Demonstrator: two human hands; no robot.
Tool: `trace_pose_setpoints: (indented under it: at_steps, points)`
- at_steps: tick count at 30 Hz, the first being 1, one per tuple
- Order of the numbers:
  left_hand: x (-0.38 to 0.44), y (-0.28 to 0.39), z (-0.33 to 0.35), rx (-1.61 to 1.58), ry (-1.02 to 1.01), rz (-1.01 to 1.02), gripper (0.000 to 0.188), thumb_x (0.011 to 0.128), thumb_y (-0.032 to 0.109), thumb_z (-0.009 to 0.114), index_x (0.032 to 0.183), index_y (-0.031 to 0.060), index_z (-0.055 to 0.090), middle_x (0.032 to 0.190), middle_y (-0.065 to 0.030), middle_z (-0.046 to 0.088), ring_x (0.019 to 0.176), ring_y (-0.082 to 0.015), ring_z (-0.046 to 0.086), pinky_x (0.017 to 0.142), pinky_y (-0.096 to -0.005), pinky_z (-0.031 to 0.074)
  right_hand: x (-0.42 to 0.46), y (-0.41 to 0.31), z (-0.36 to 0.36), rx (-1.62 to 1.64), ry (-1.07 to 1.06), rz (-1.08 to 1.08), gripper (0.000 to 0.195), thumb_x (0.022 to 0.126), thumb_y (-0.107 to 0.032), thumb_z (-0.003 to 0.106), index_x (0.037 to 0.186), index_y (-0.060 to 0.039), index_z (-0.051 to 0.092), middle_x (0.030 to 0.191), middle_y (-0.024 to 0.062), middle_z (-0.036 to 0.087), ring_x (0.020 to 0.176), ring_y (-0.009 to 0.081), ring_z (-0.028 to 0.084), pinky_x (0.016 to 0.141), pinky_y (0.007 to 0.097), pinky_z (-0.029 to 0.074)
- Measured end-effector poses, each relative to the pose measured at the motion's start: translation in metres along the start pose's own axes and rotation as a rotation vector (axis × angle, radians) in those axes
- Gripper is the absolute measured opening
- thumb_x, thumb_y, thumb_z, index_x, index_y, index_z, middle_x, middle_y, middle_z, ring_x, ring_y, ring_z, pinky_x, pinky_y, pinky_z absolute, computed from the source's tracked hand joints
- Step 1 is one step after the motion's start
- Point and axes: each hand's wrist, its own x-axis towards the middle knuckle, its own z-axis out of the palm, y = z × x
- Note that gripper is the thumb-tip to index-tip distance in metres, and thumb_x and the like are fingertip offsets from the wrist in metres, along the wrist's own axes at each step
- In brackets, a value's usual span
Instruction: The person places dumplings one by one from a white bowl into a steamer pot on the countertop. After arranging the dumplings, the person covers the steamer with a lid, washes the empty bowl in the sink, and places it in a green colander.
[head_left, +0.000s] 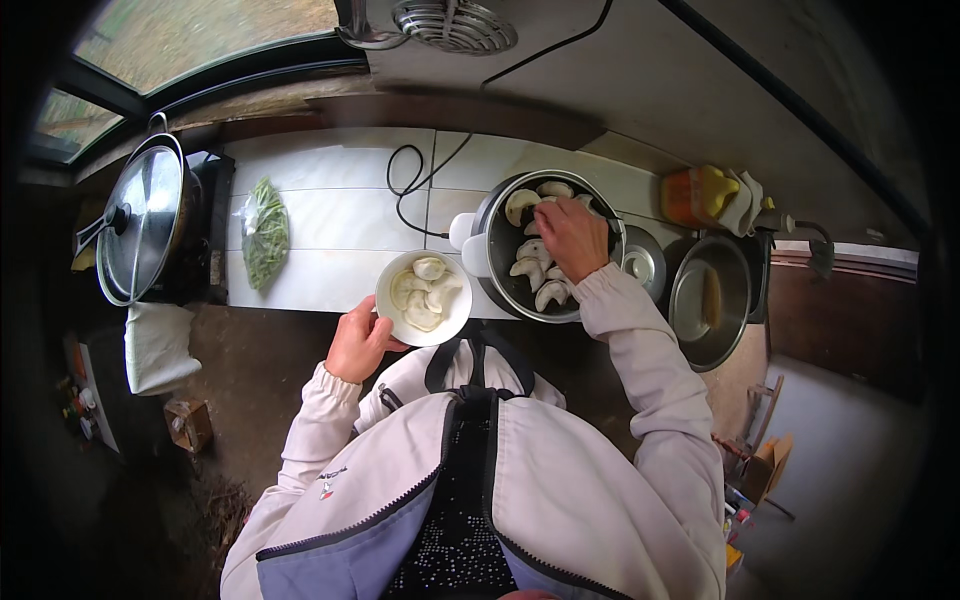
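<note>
My left hand (362, 341) grips the rim of a white bowl (388, 330) at the front edge of the tiled counter. Several pale dumplings (421, 301) lie in that bowl. To the right stands a dark-lined electric pot (491, 281) with a white handle, and several dumplings (529, 259) rest apart or overlapping on its bottom. My right hand (576, 234) reaches down into the pot with its fingertips together among the dumplings. The fingers cover what they touch, so I cannot tell whether a dumpling is held.
A plastic bag of green vegetables (267, 234) lies on the tiled counter (322, 217). Left is a wok with a glass lid (150, 225). A black cord (405, 199) runs to the pot. At right are a metal lid (641, 262), an oil jug (694, 196) and a steel basin (709, 307).
</note>
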Motion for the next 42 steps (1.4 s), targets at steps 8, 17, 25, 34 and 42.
trace_pose_setpoints:
  at_steps: [8, 17, 25, 34, 42]
  points:
    - [0.002, -0.006, 0.000, 0.019, -0.012, 0.011, 0.041, 0.094, 0.002, 0.047, 0.132, -0.0120, 0.052, 0.091, -0.0188, 0.073, 0.079, -0.0226, 0.076, 0.070, -0.0321, 0.064, 0.006, -0.004, 0.014, 0.005, -0.121, 0.063, 0.015, 0.093, -0.022, 0.061, 0.099, -0.0123, 0.071, 0.082, 0.0108, 0.072, 0.075, 0.0332, 0.070, 0.063, 0.0467, 0.053]
    - [-0.001, -0.003, -0.001, 0.042, -0.033, -0.035, 0.044, 0.094, 0.000, 0.045, 0.137, -0.0109, 0.049, 0.103, -0.0182, 0.069, 0.084, -0.0233, 0.073, 0.071, -0.0339, 0.066, 0.007, -0.014, 0.007, -0.024, -0.138, 0.144, 0.024, 0.093, -0.035, 0.064, 0.093, -0.0118, 0.071, 0.081, 0.0118, 0.073, 0.071, 0.0341, 0.070, 0.060, 0.0472, 0.052]
    - [0.001, -0.009, 0.002, -0.007, -0.004, 0.012, 0.040, 0.094, 0.002, 0.046, 0.131, -0.0123, 0.053, 0.092, -0.0183, 0.073, 0.079, -0.0218, 0.075, 0.070, -0.0317, 0.064, 0.008, -0.018, 0.016, -0.038, -0.107, 0.155, 0.028, 0.092, -0.035, 0.066, 0.087, -0.0084, 0.069, 0.081, 0.0097, 0.073, 0.073, 0.0333, 0.071, 0.062, 0.0478, 0.053]
    - [0.000, -0.002, 0.004, -0.029, -0.013, 0.009, 0.042, 0.095, 0.002, 0.046, 0.134, -0.0122, 0.050, 0.095, -0.0198, 0.073, 0.079, -0.0224, 0.075, 0.071, -0.0316, 0.064, -0.001, -0.014, -0.004, 0.264, 0.031, 0.345, 0.019, 0.093, -0.030, 0.064, 0.097, -0.0142, 0.075, 0.083, 0.0095, 0.073, 0.077, 0.0336, 0.070, 0.067, 0.0460, 0.055]
    - [0.003, -0.008, 0.001, -0.003, -0.051, 0.024, 0.040, 0.096, 0.004, 0.047, 0.134, -0.0098, 0.051, 0.093, -0.0188, 0.072, 0.078, -0.0234, 0.076, 0.071, -0.0316, 0.063, -0.014, -0.070, -0.049, 0.558, -0.021, 0.068, 0.012, 0.090, -0.011, 0.067, 0.100, -0.0080, 0.073, 0.094, 0.0082, 0.069, 0.077, 0.0292, 0.068, 0.065, 0.0377, 0.054]
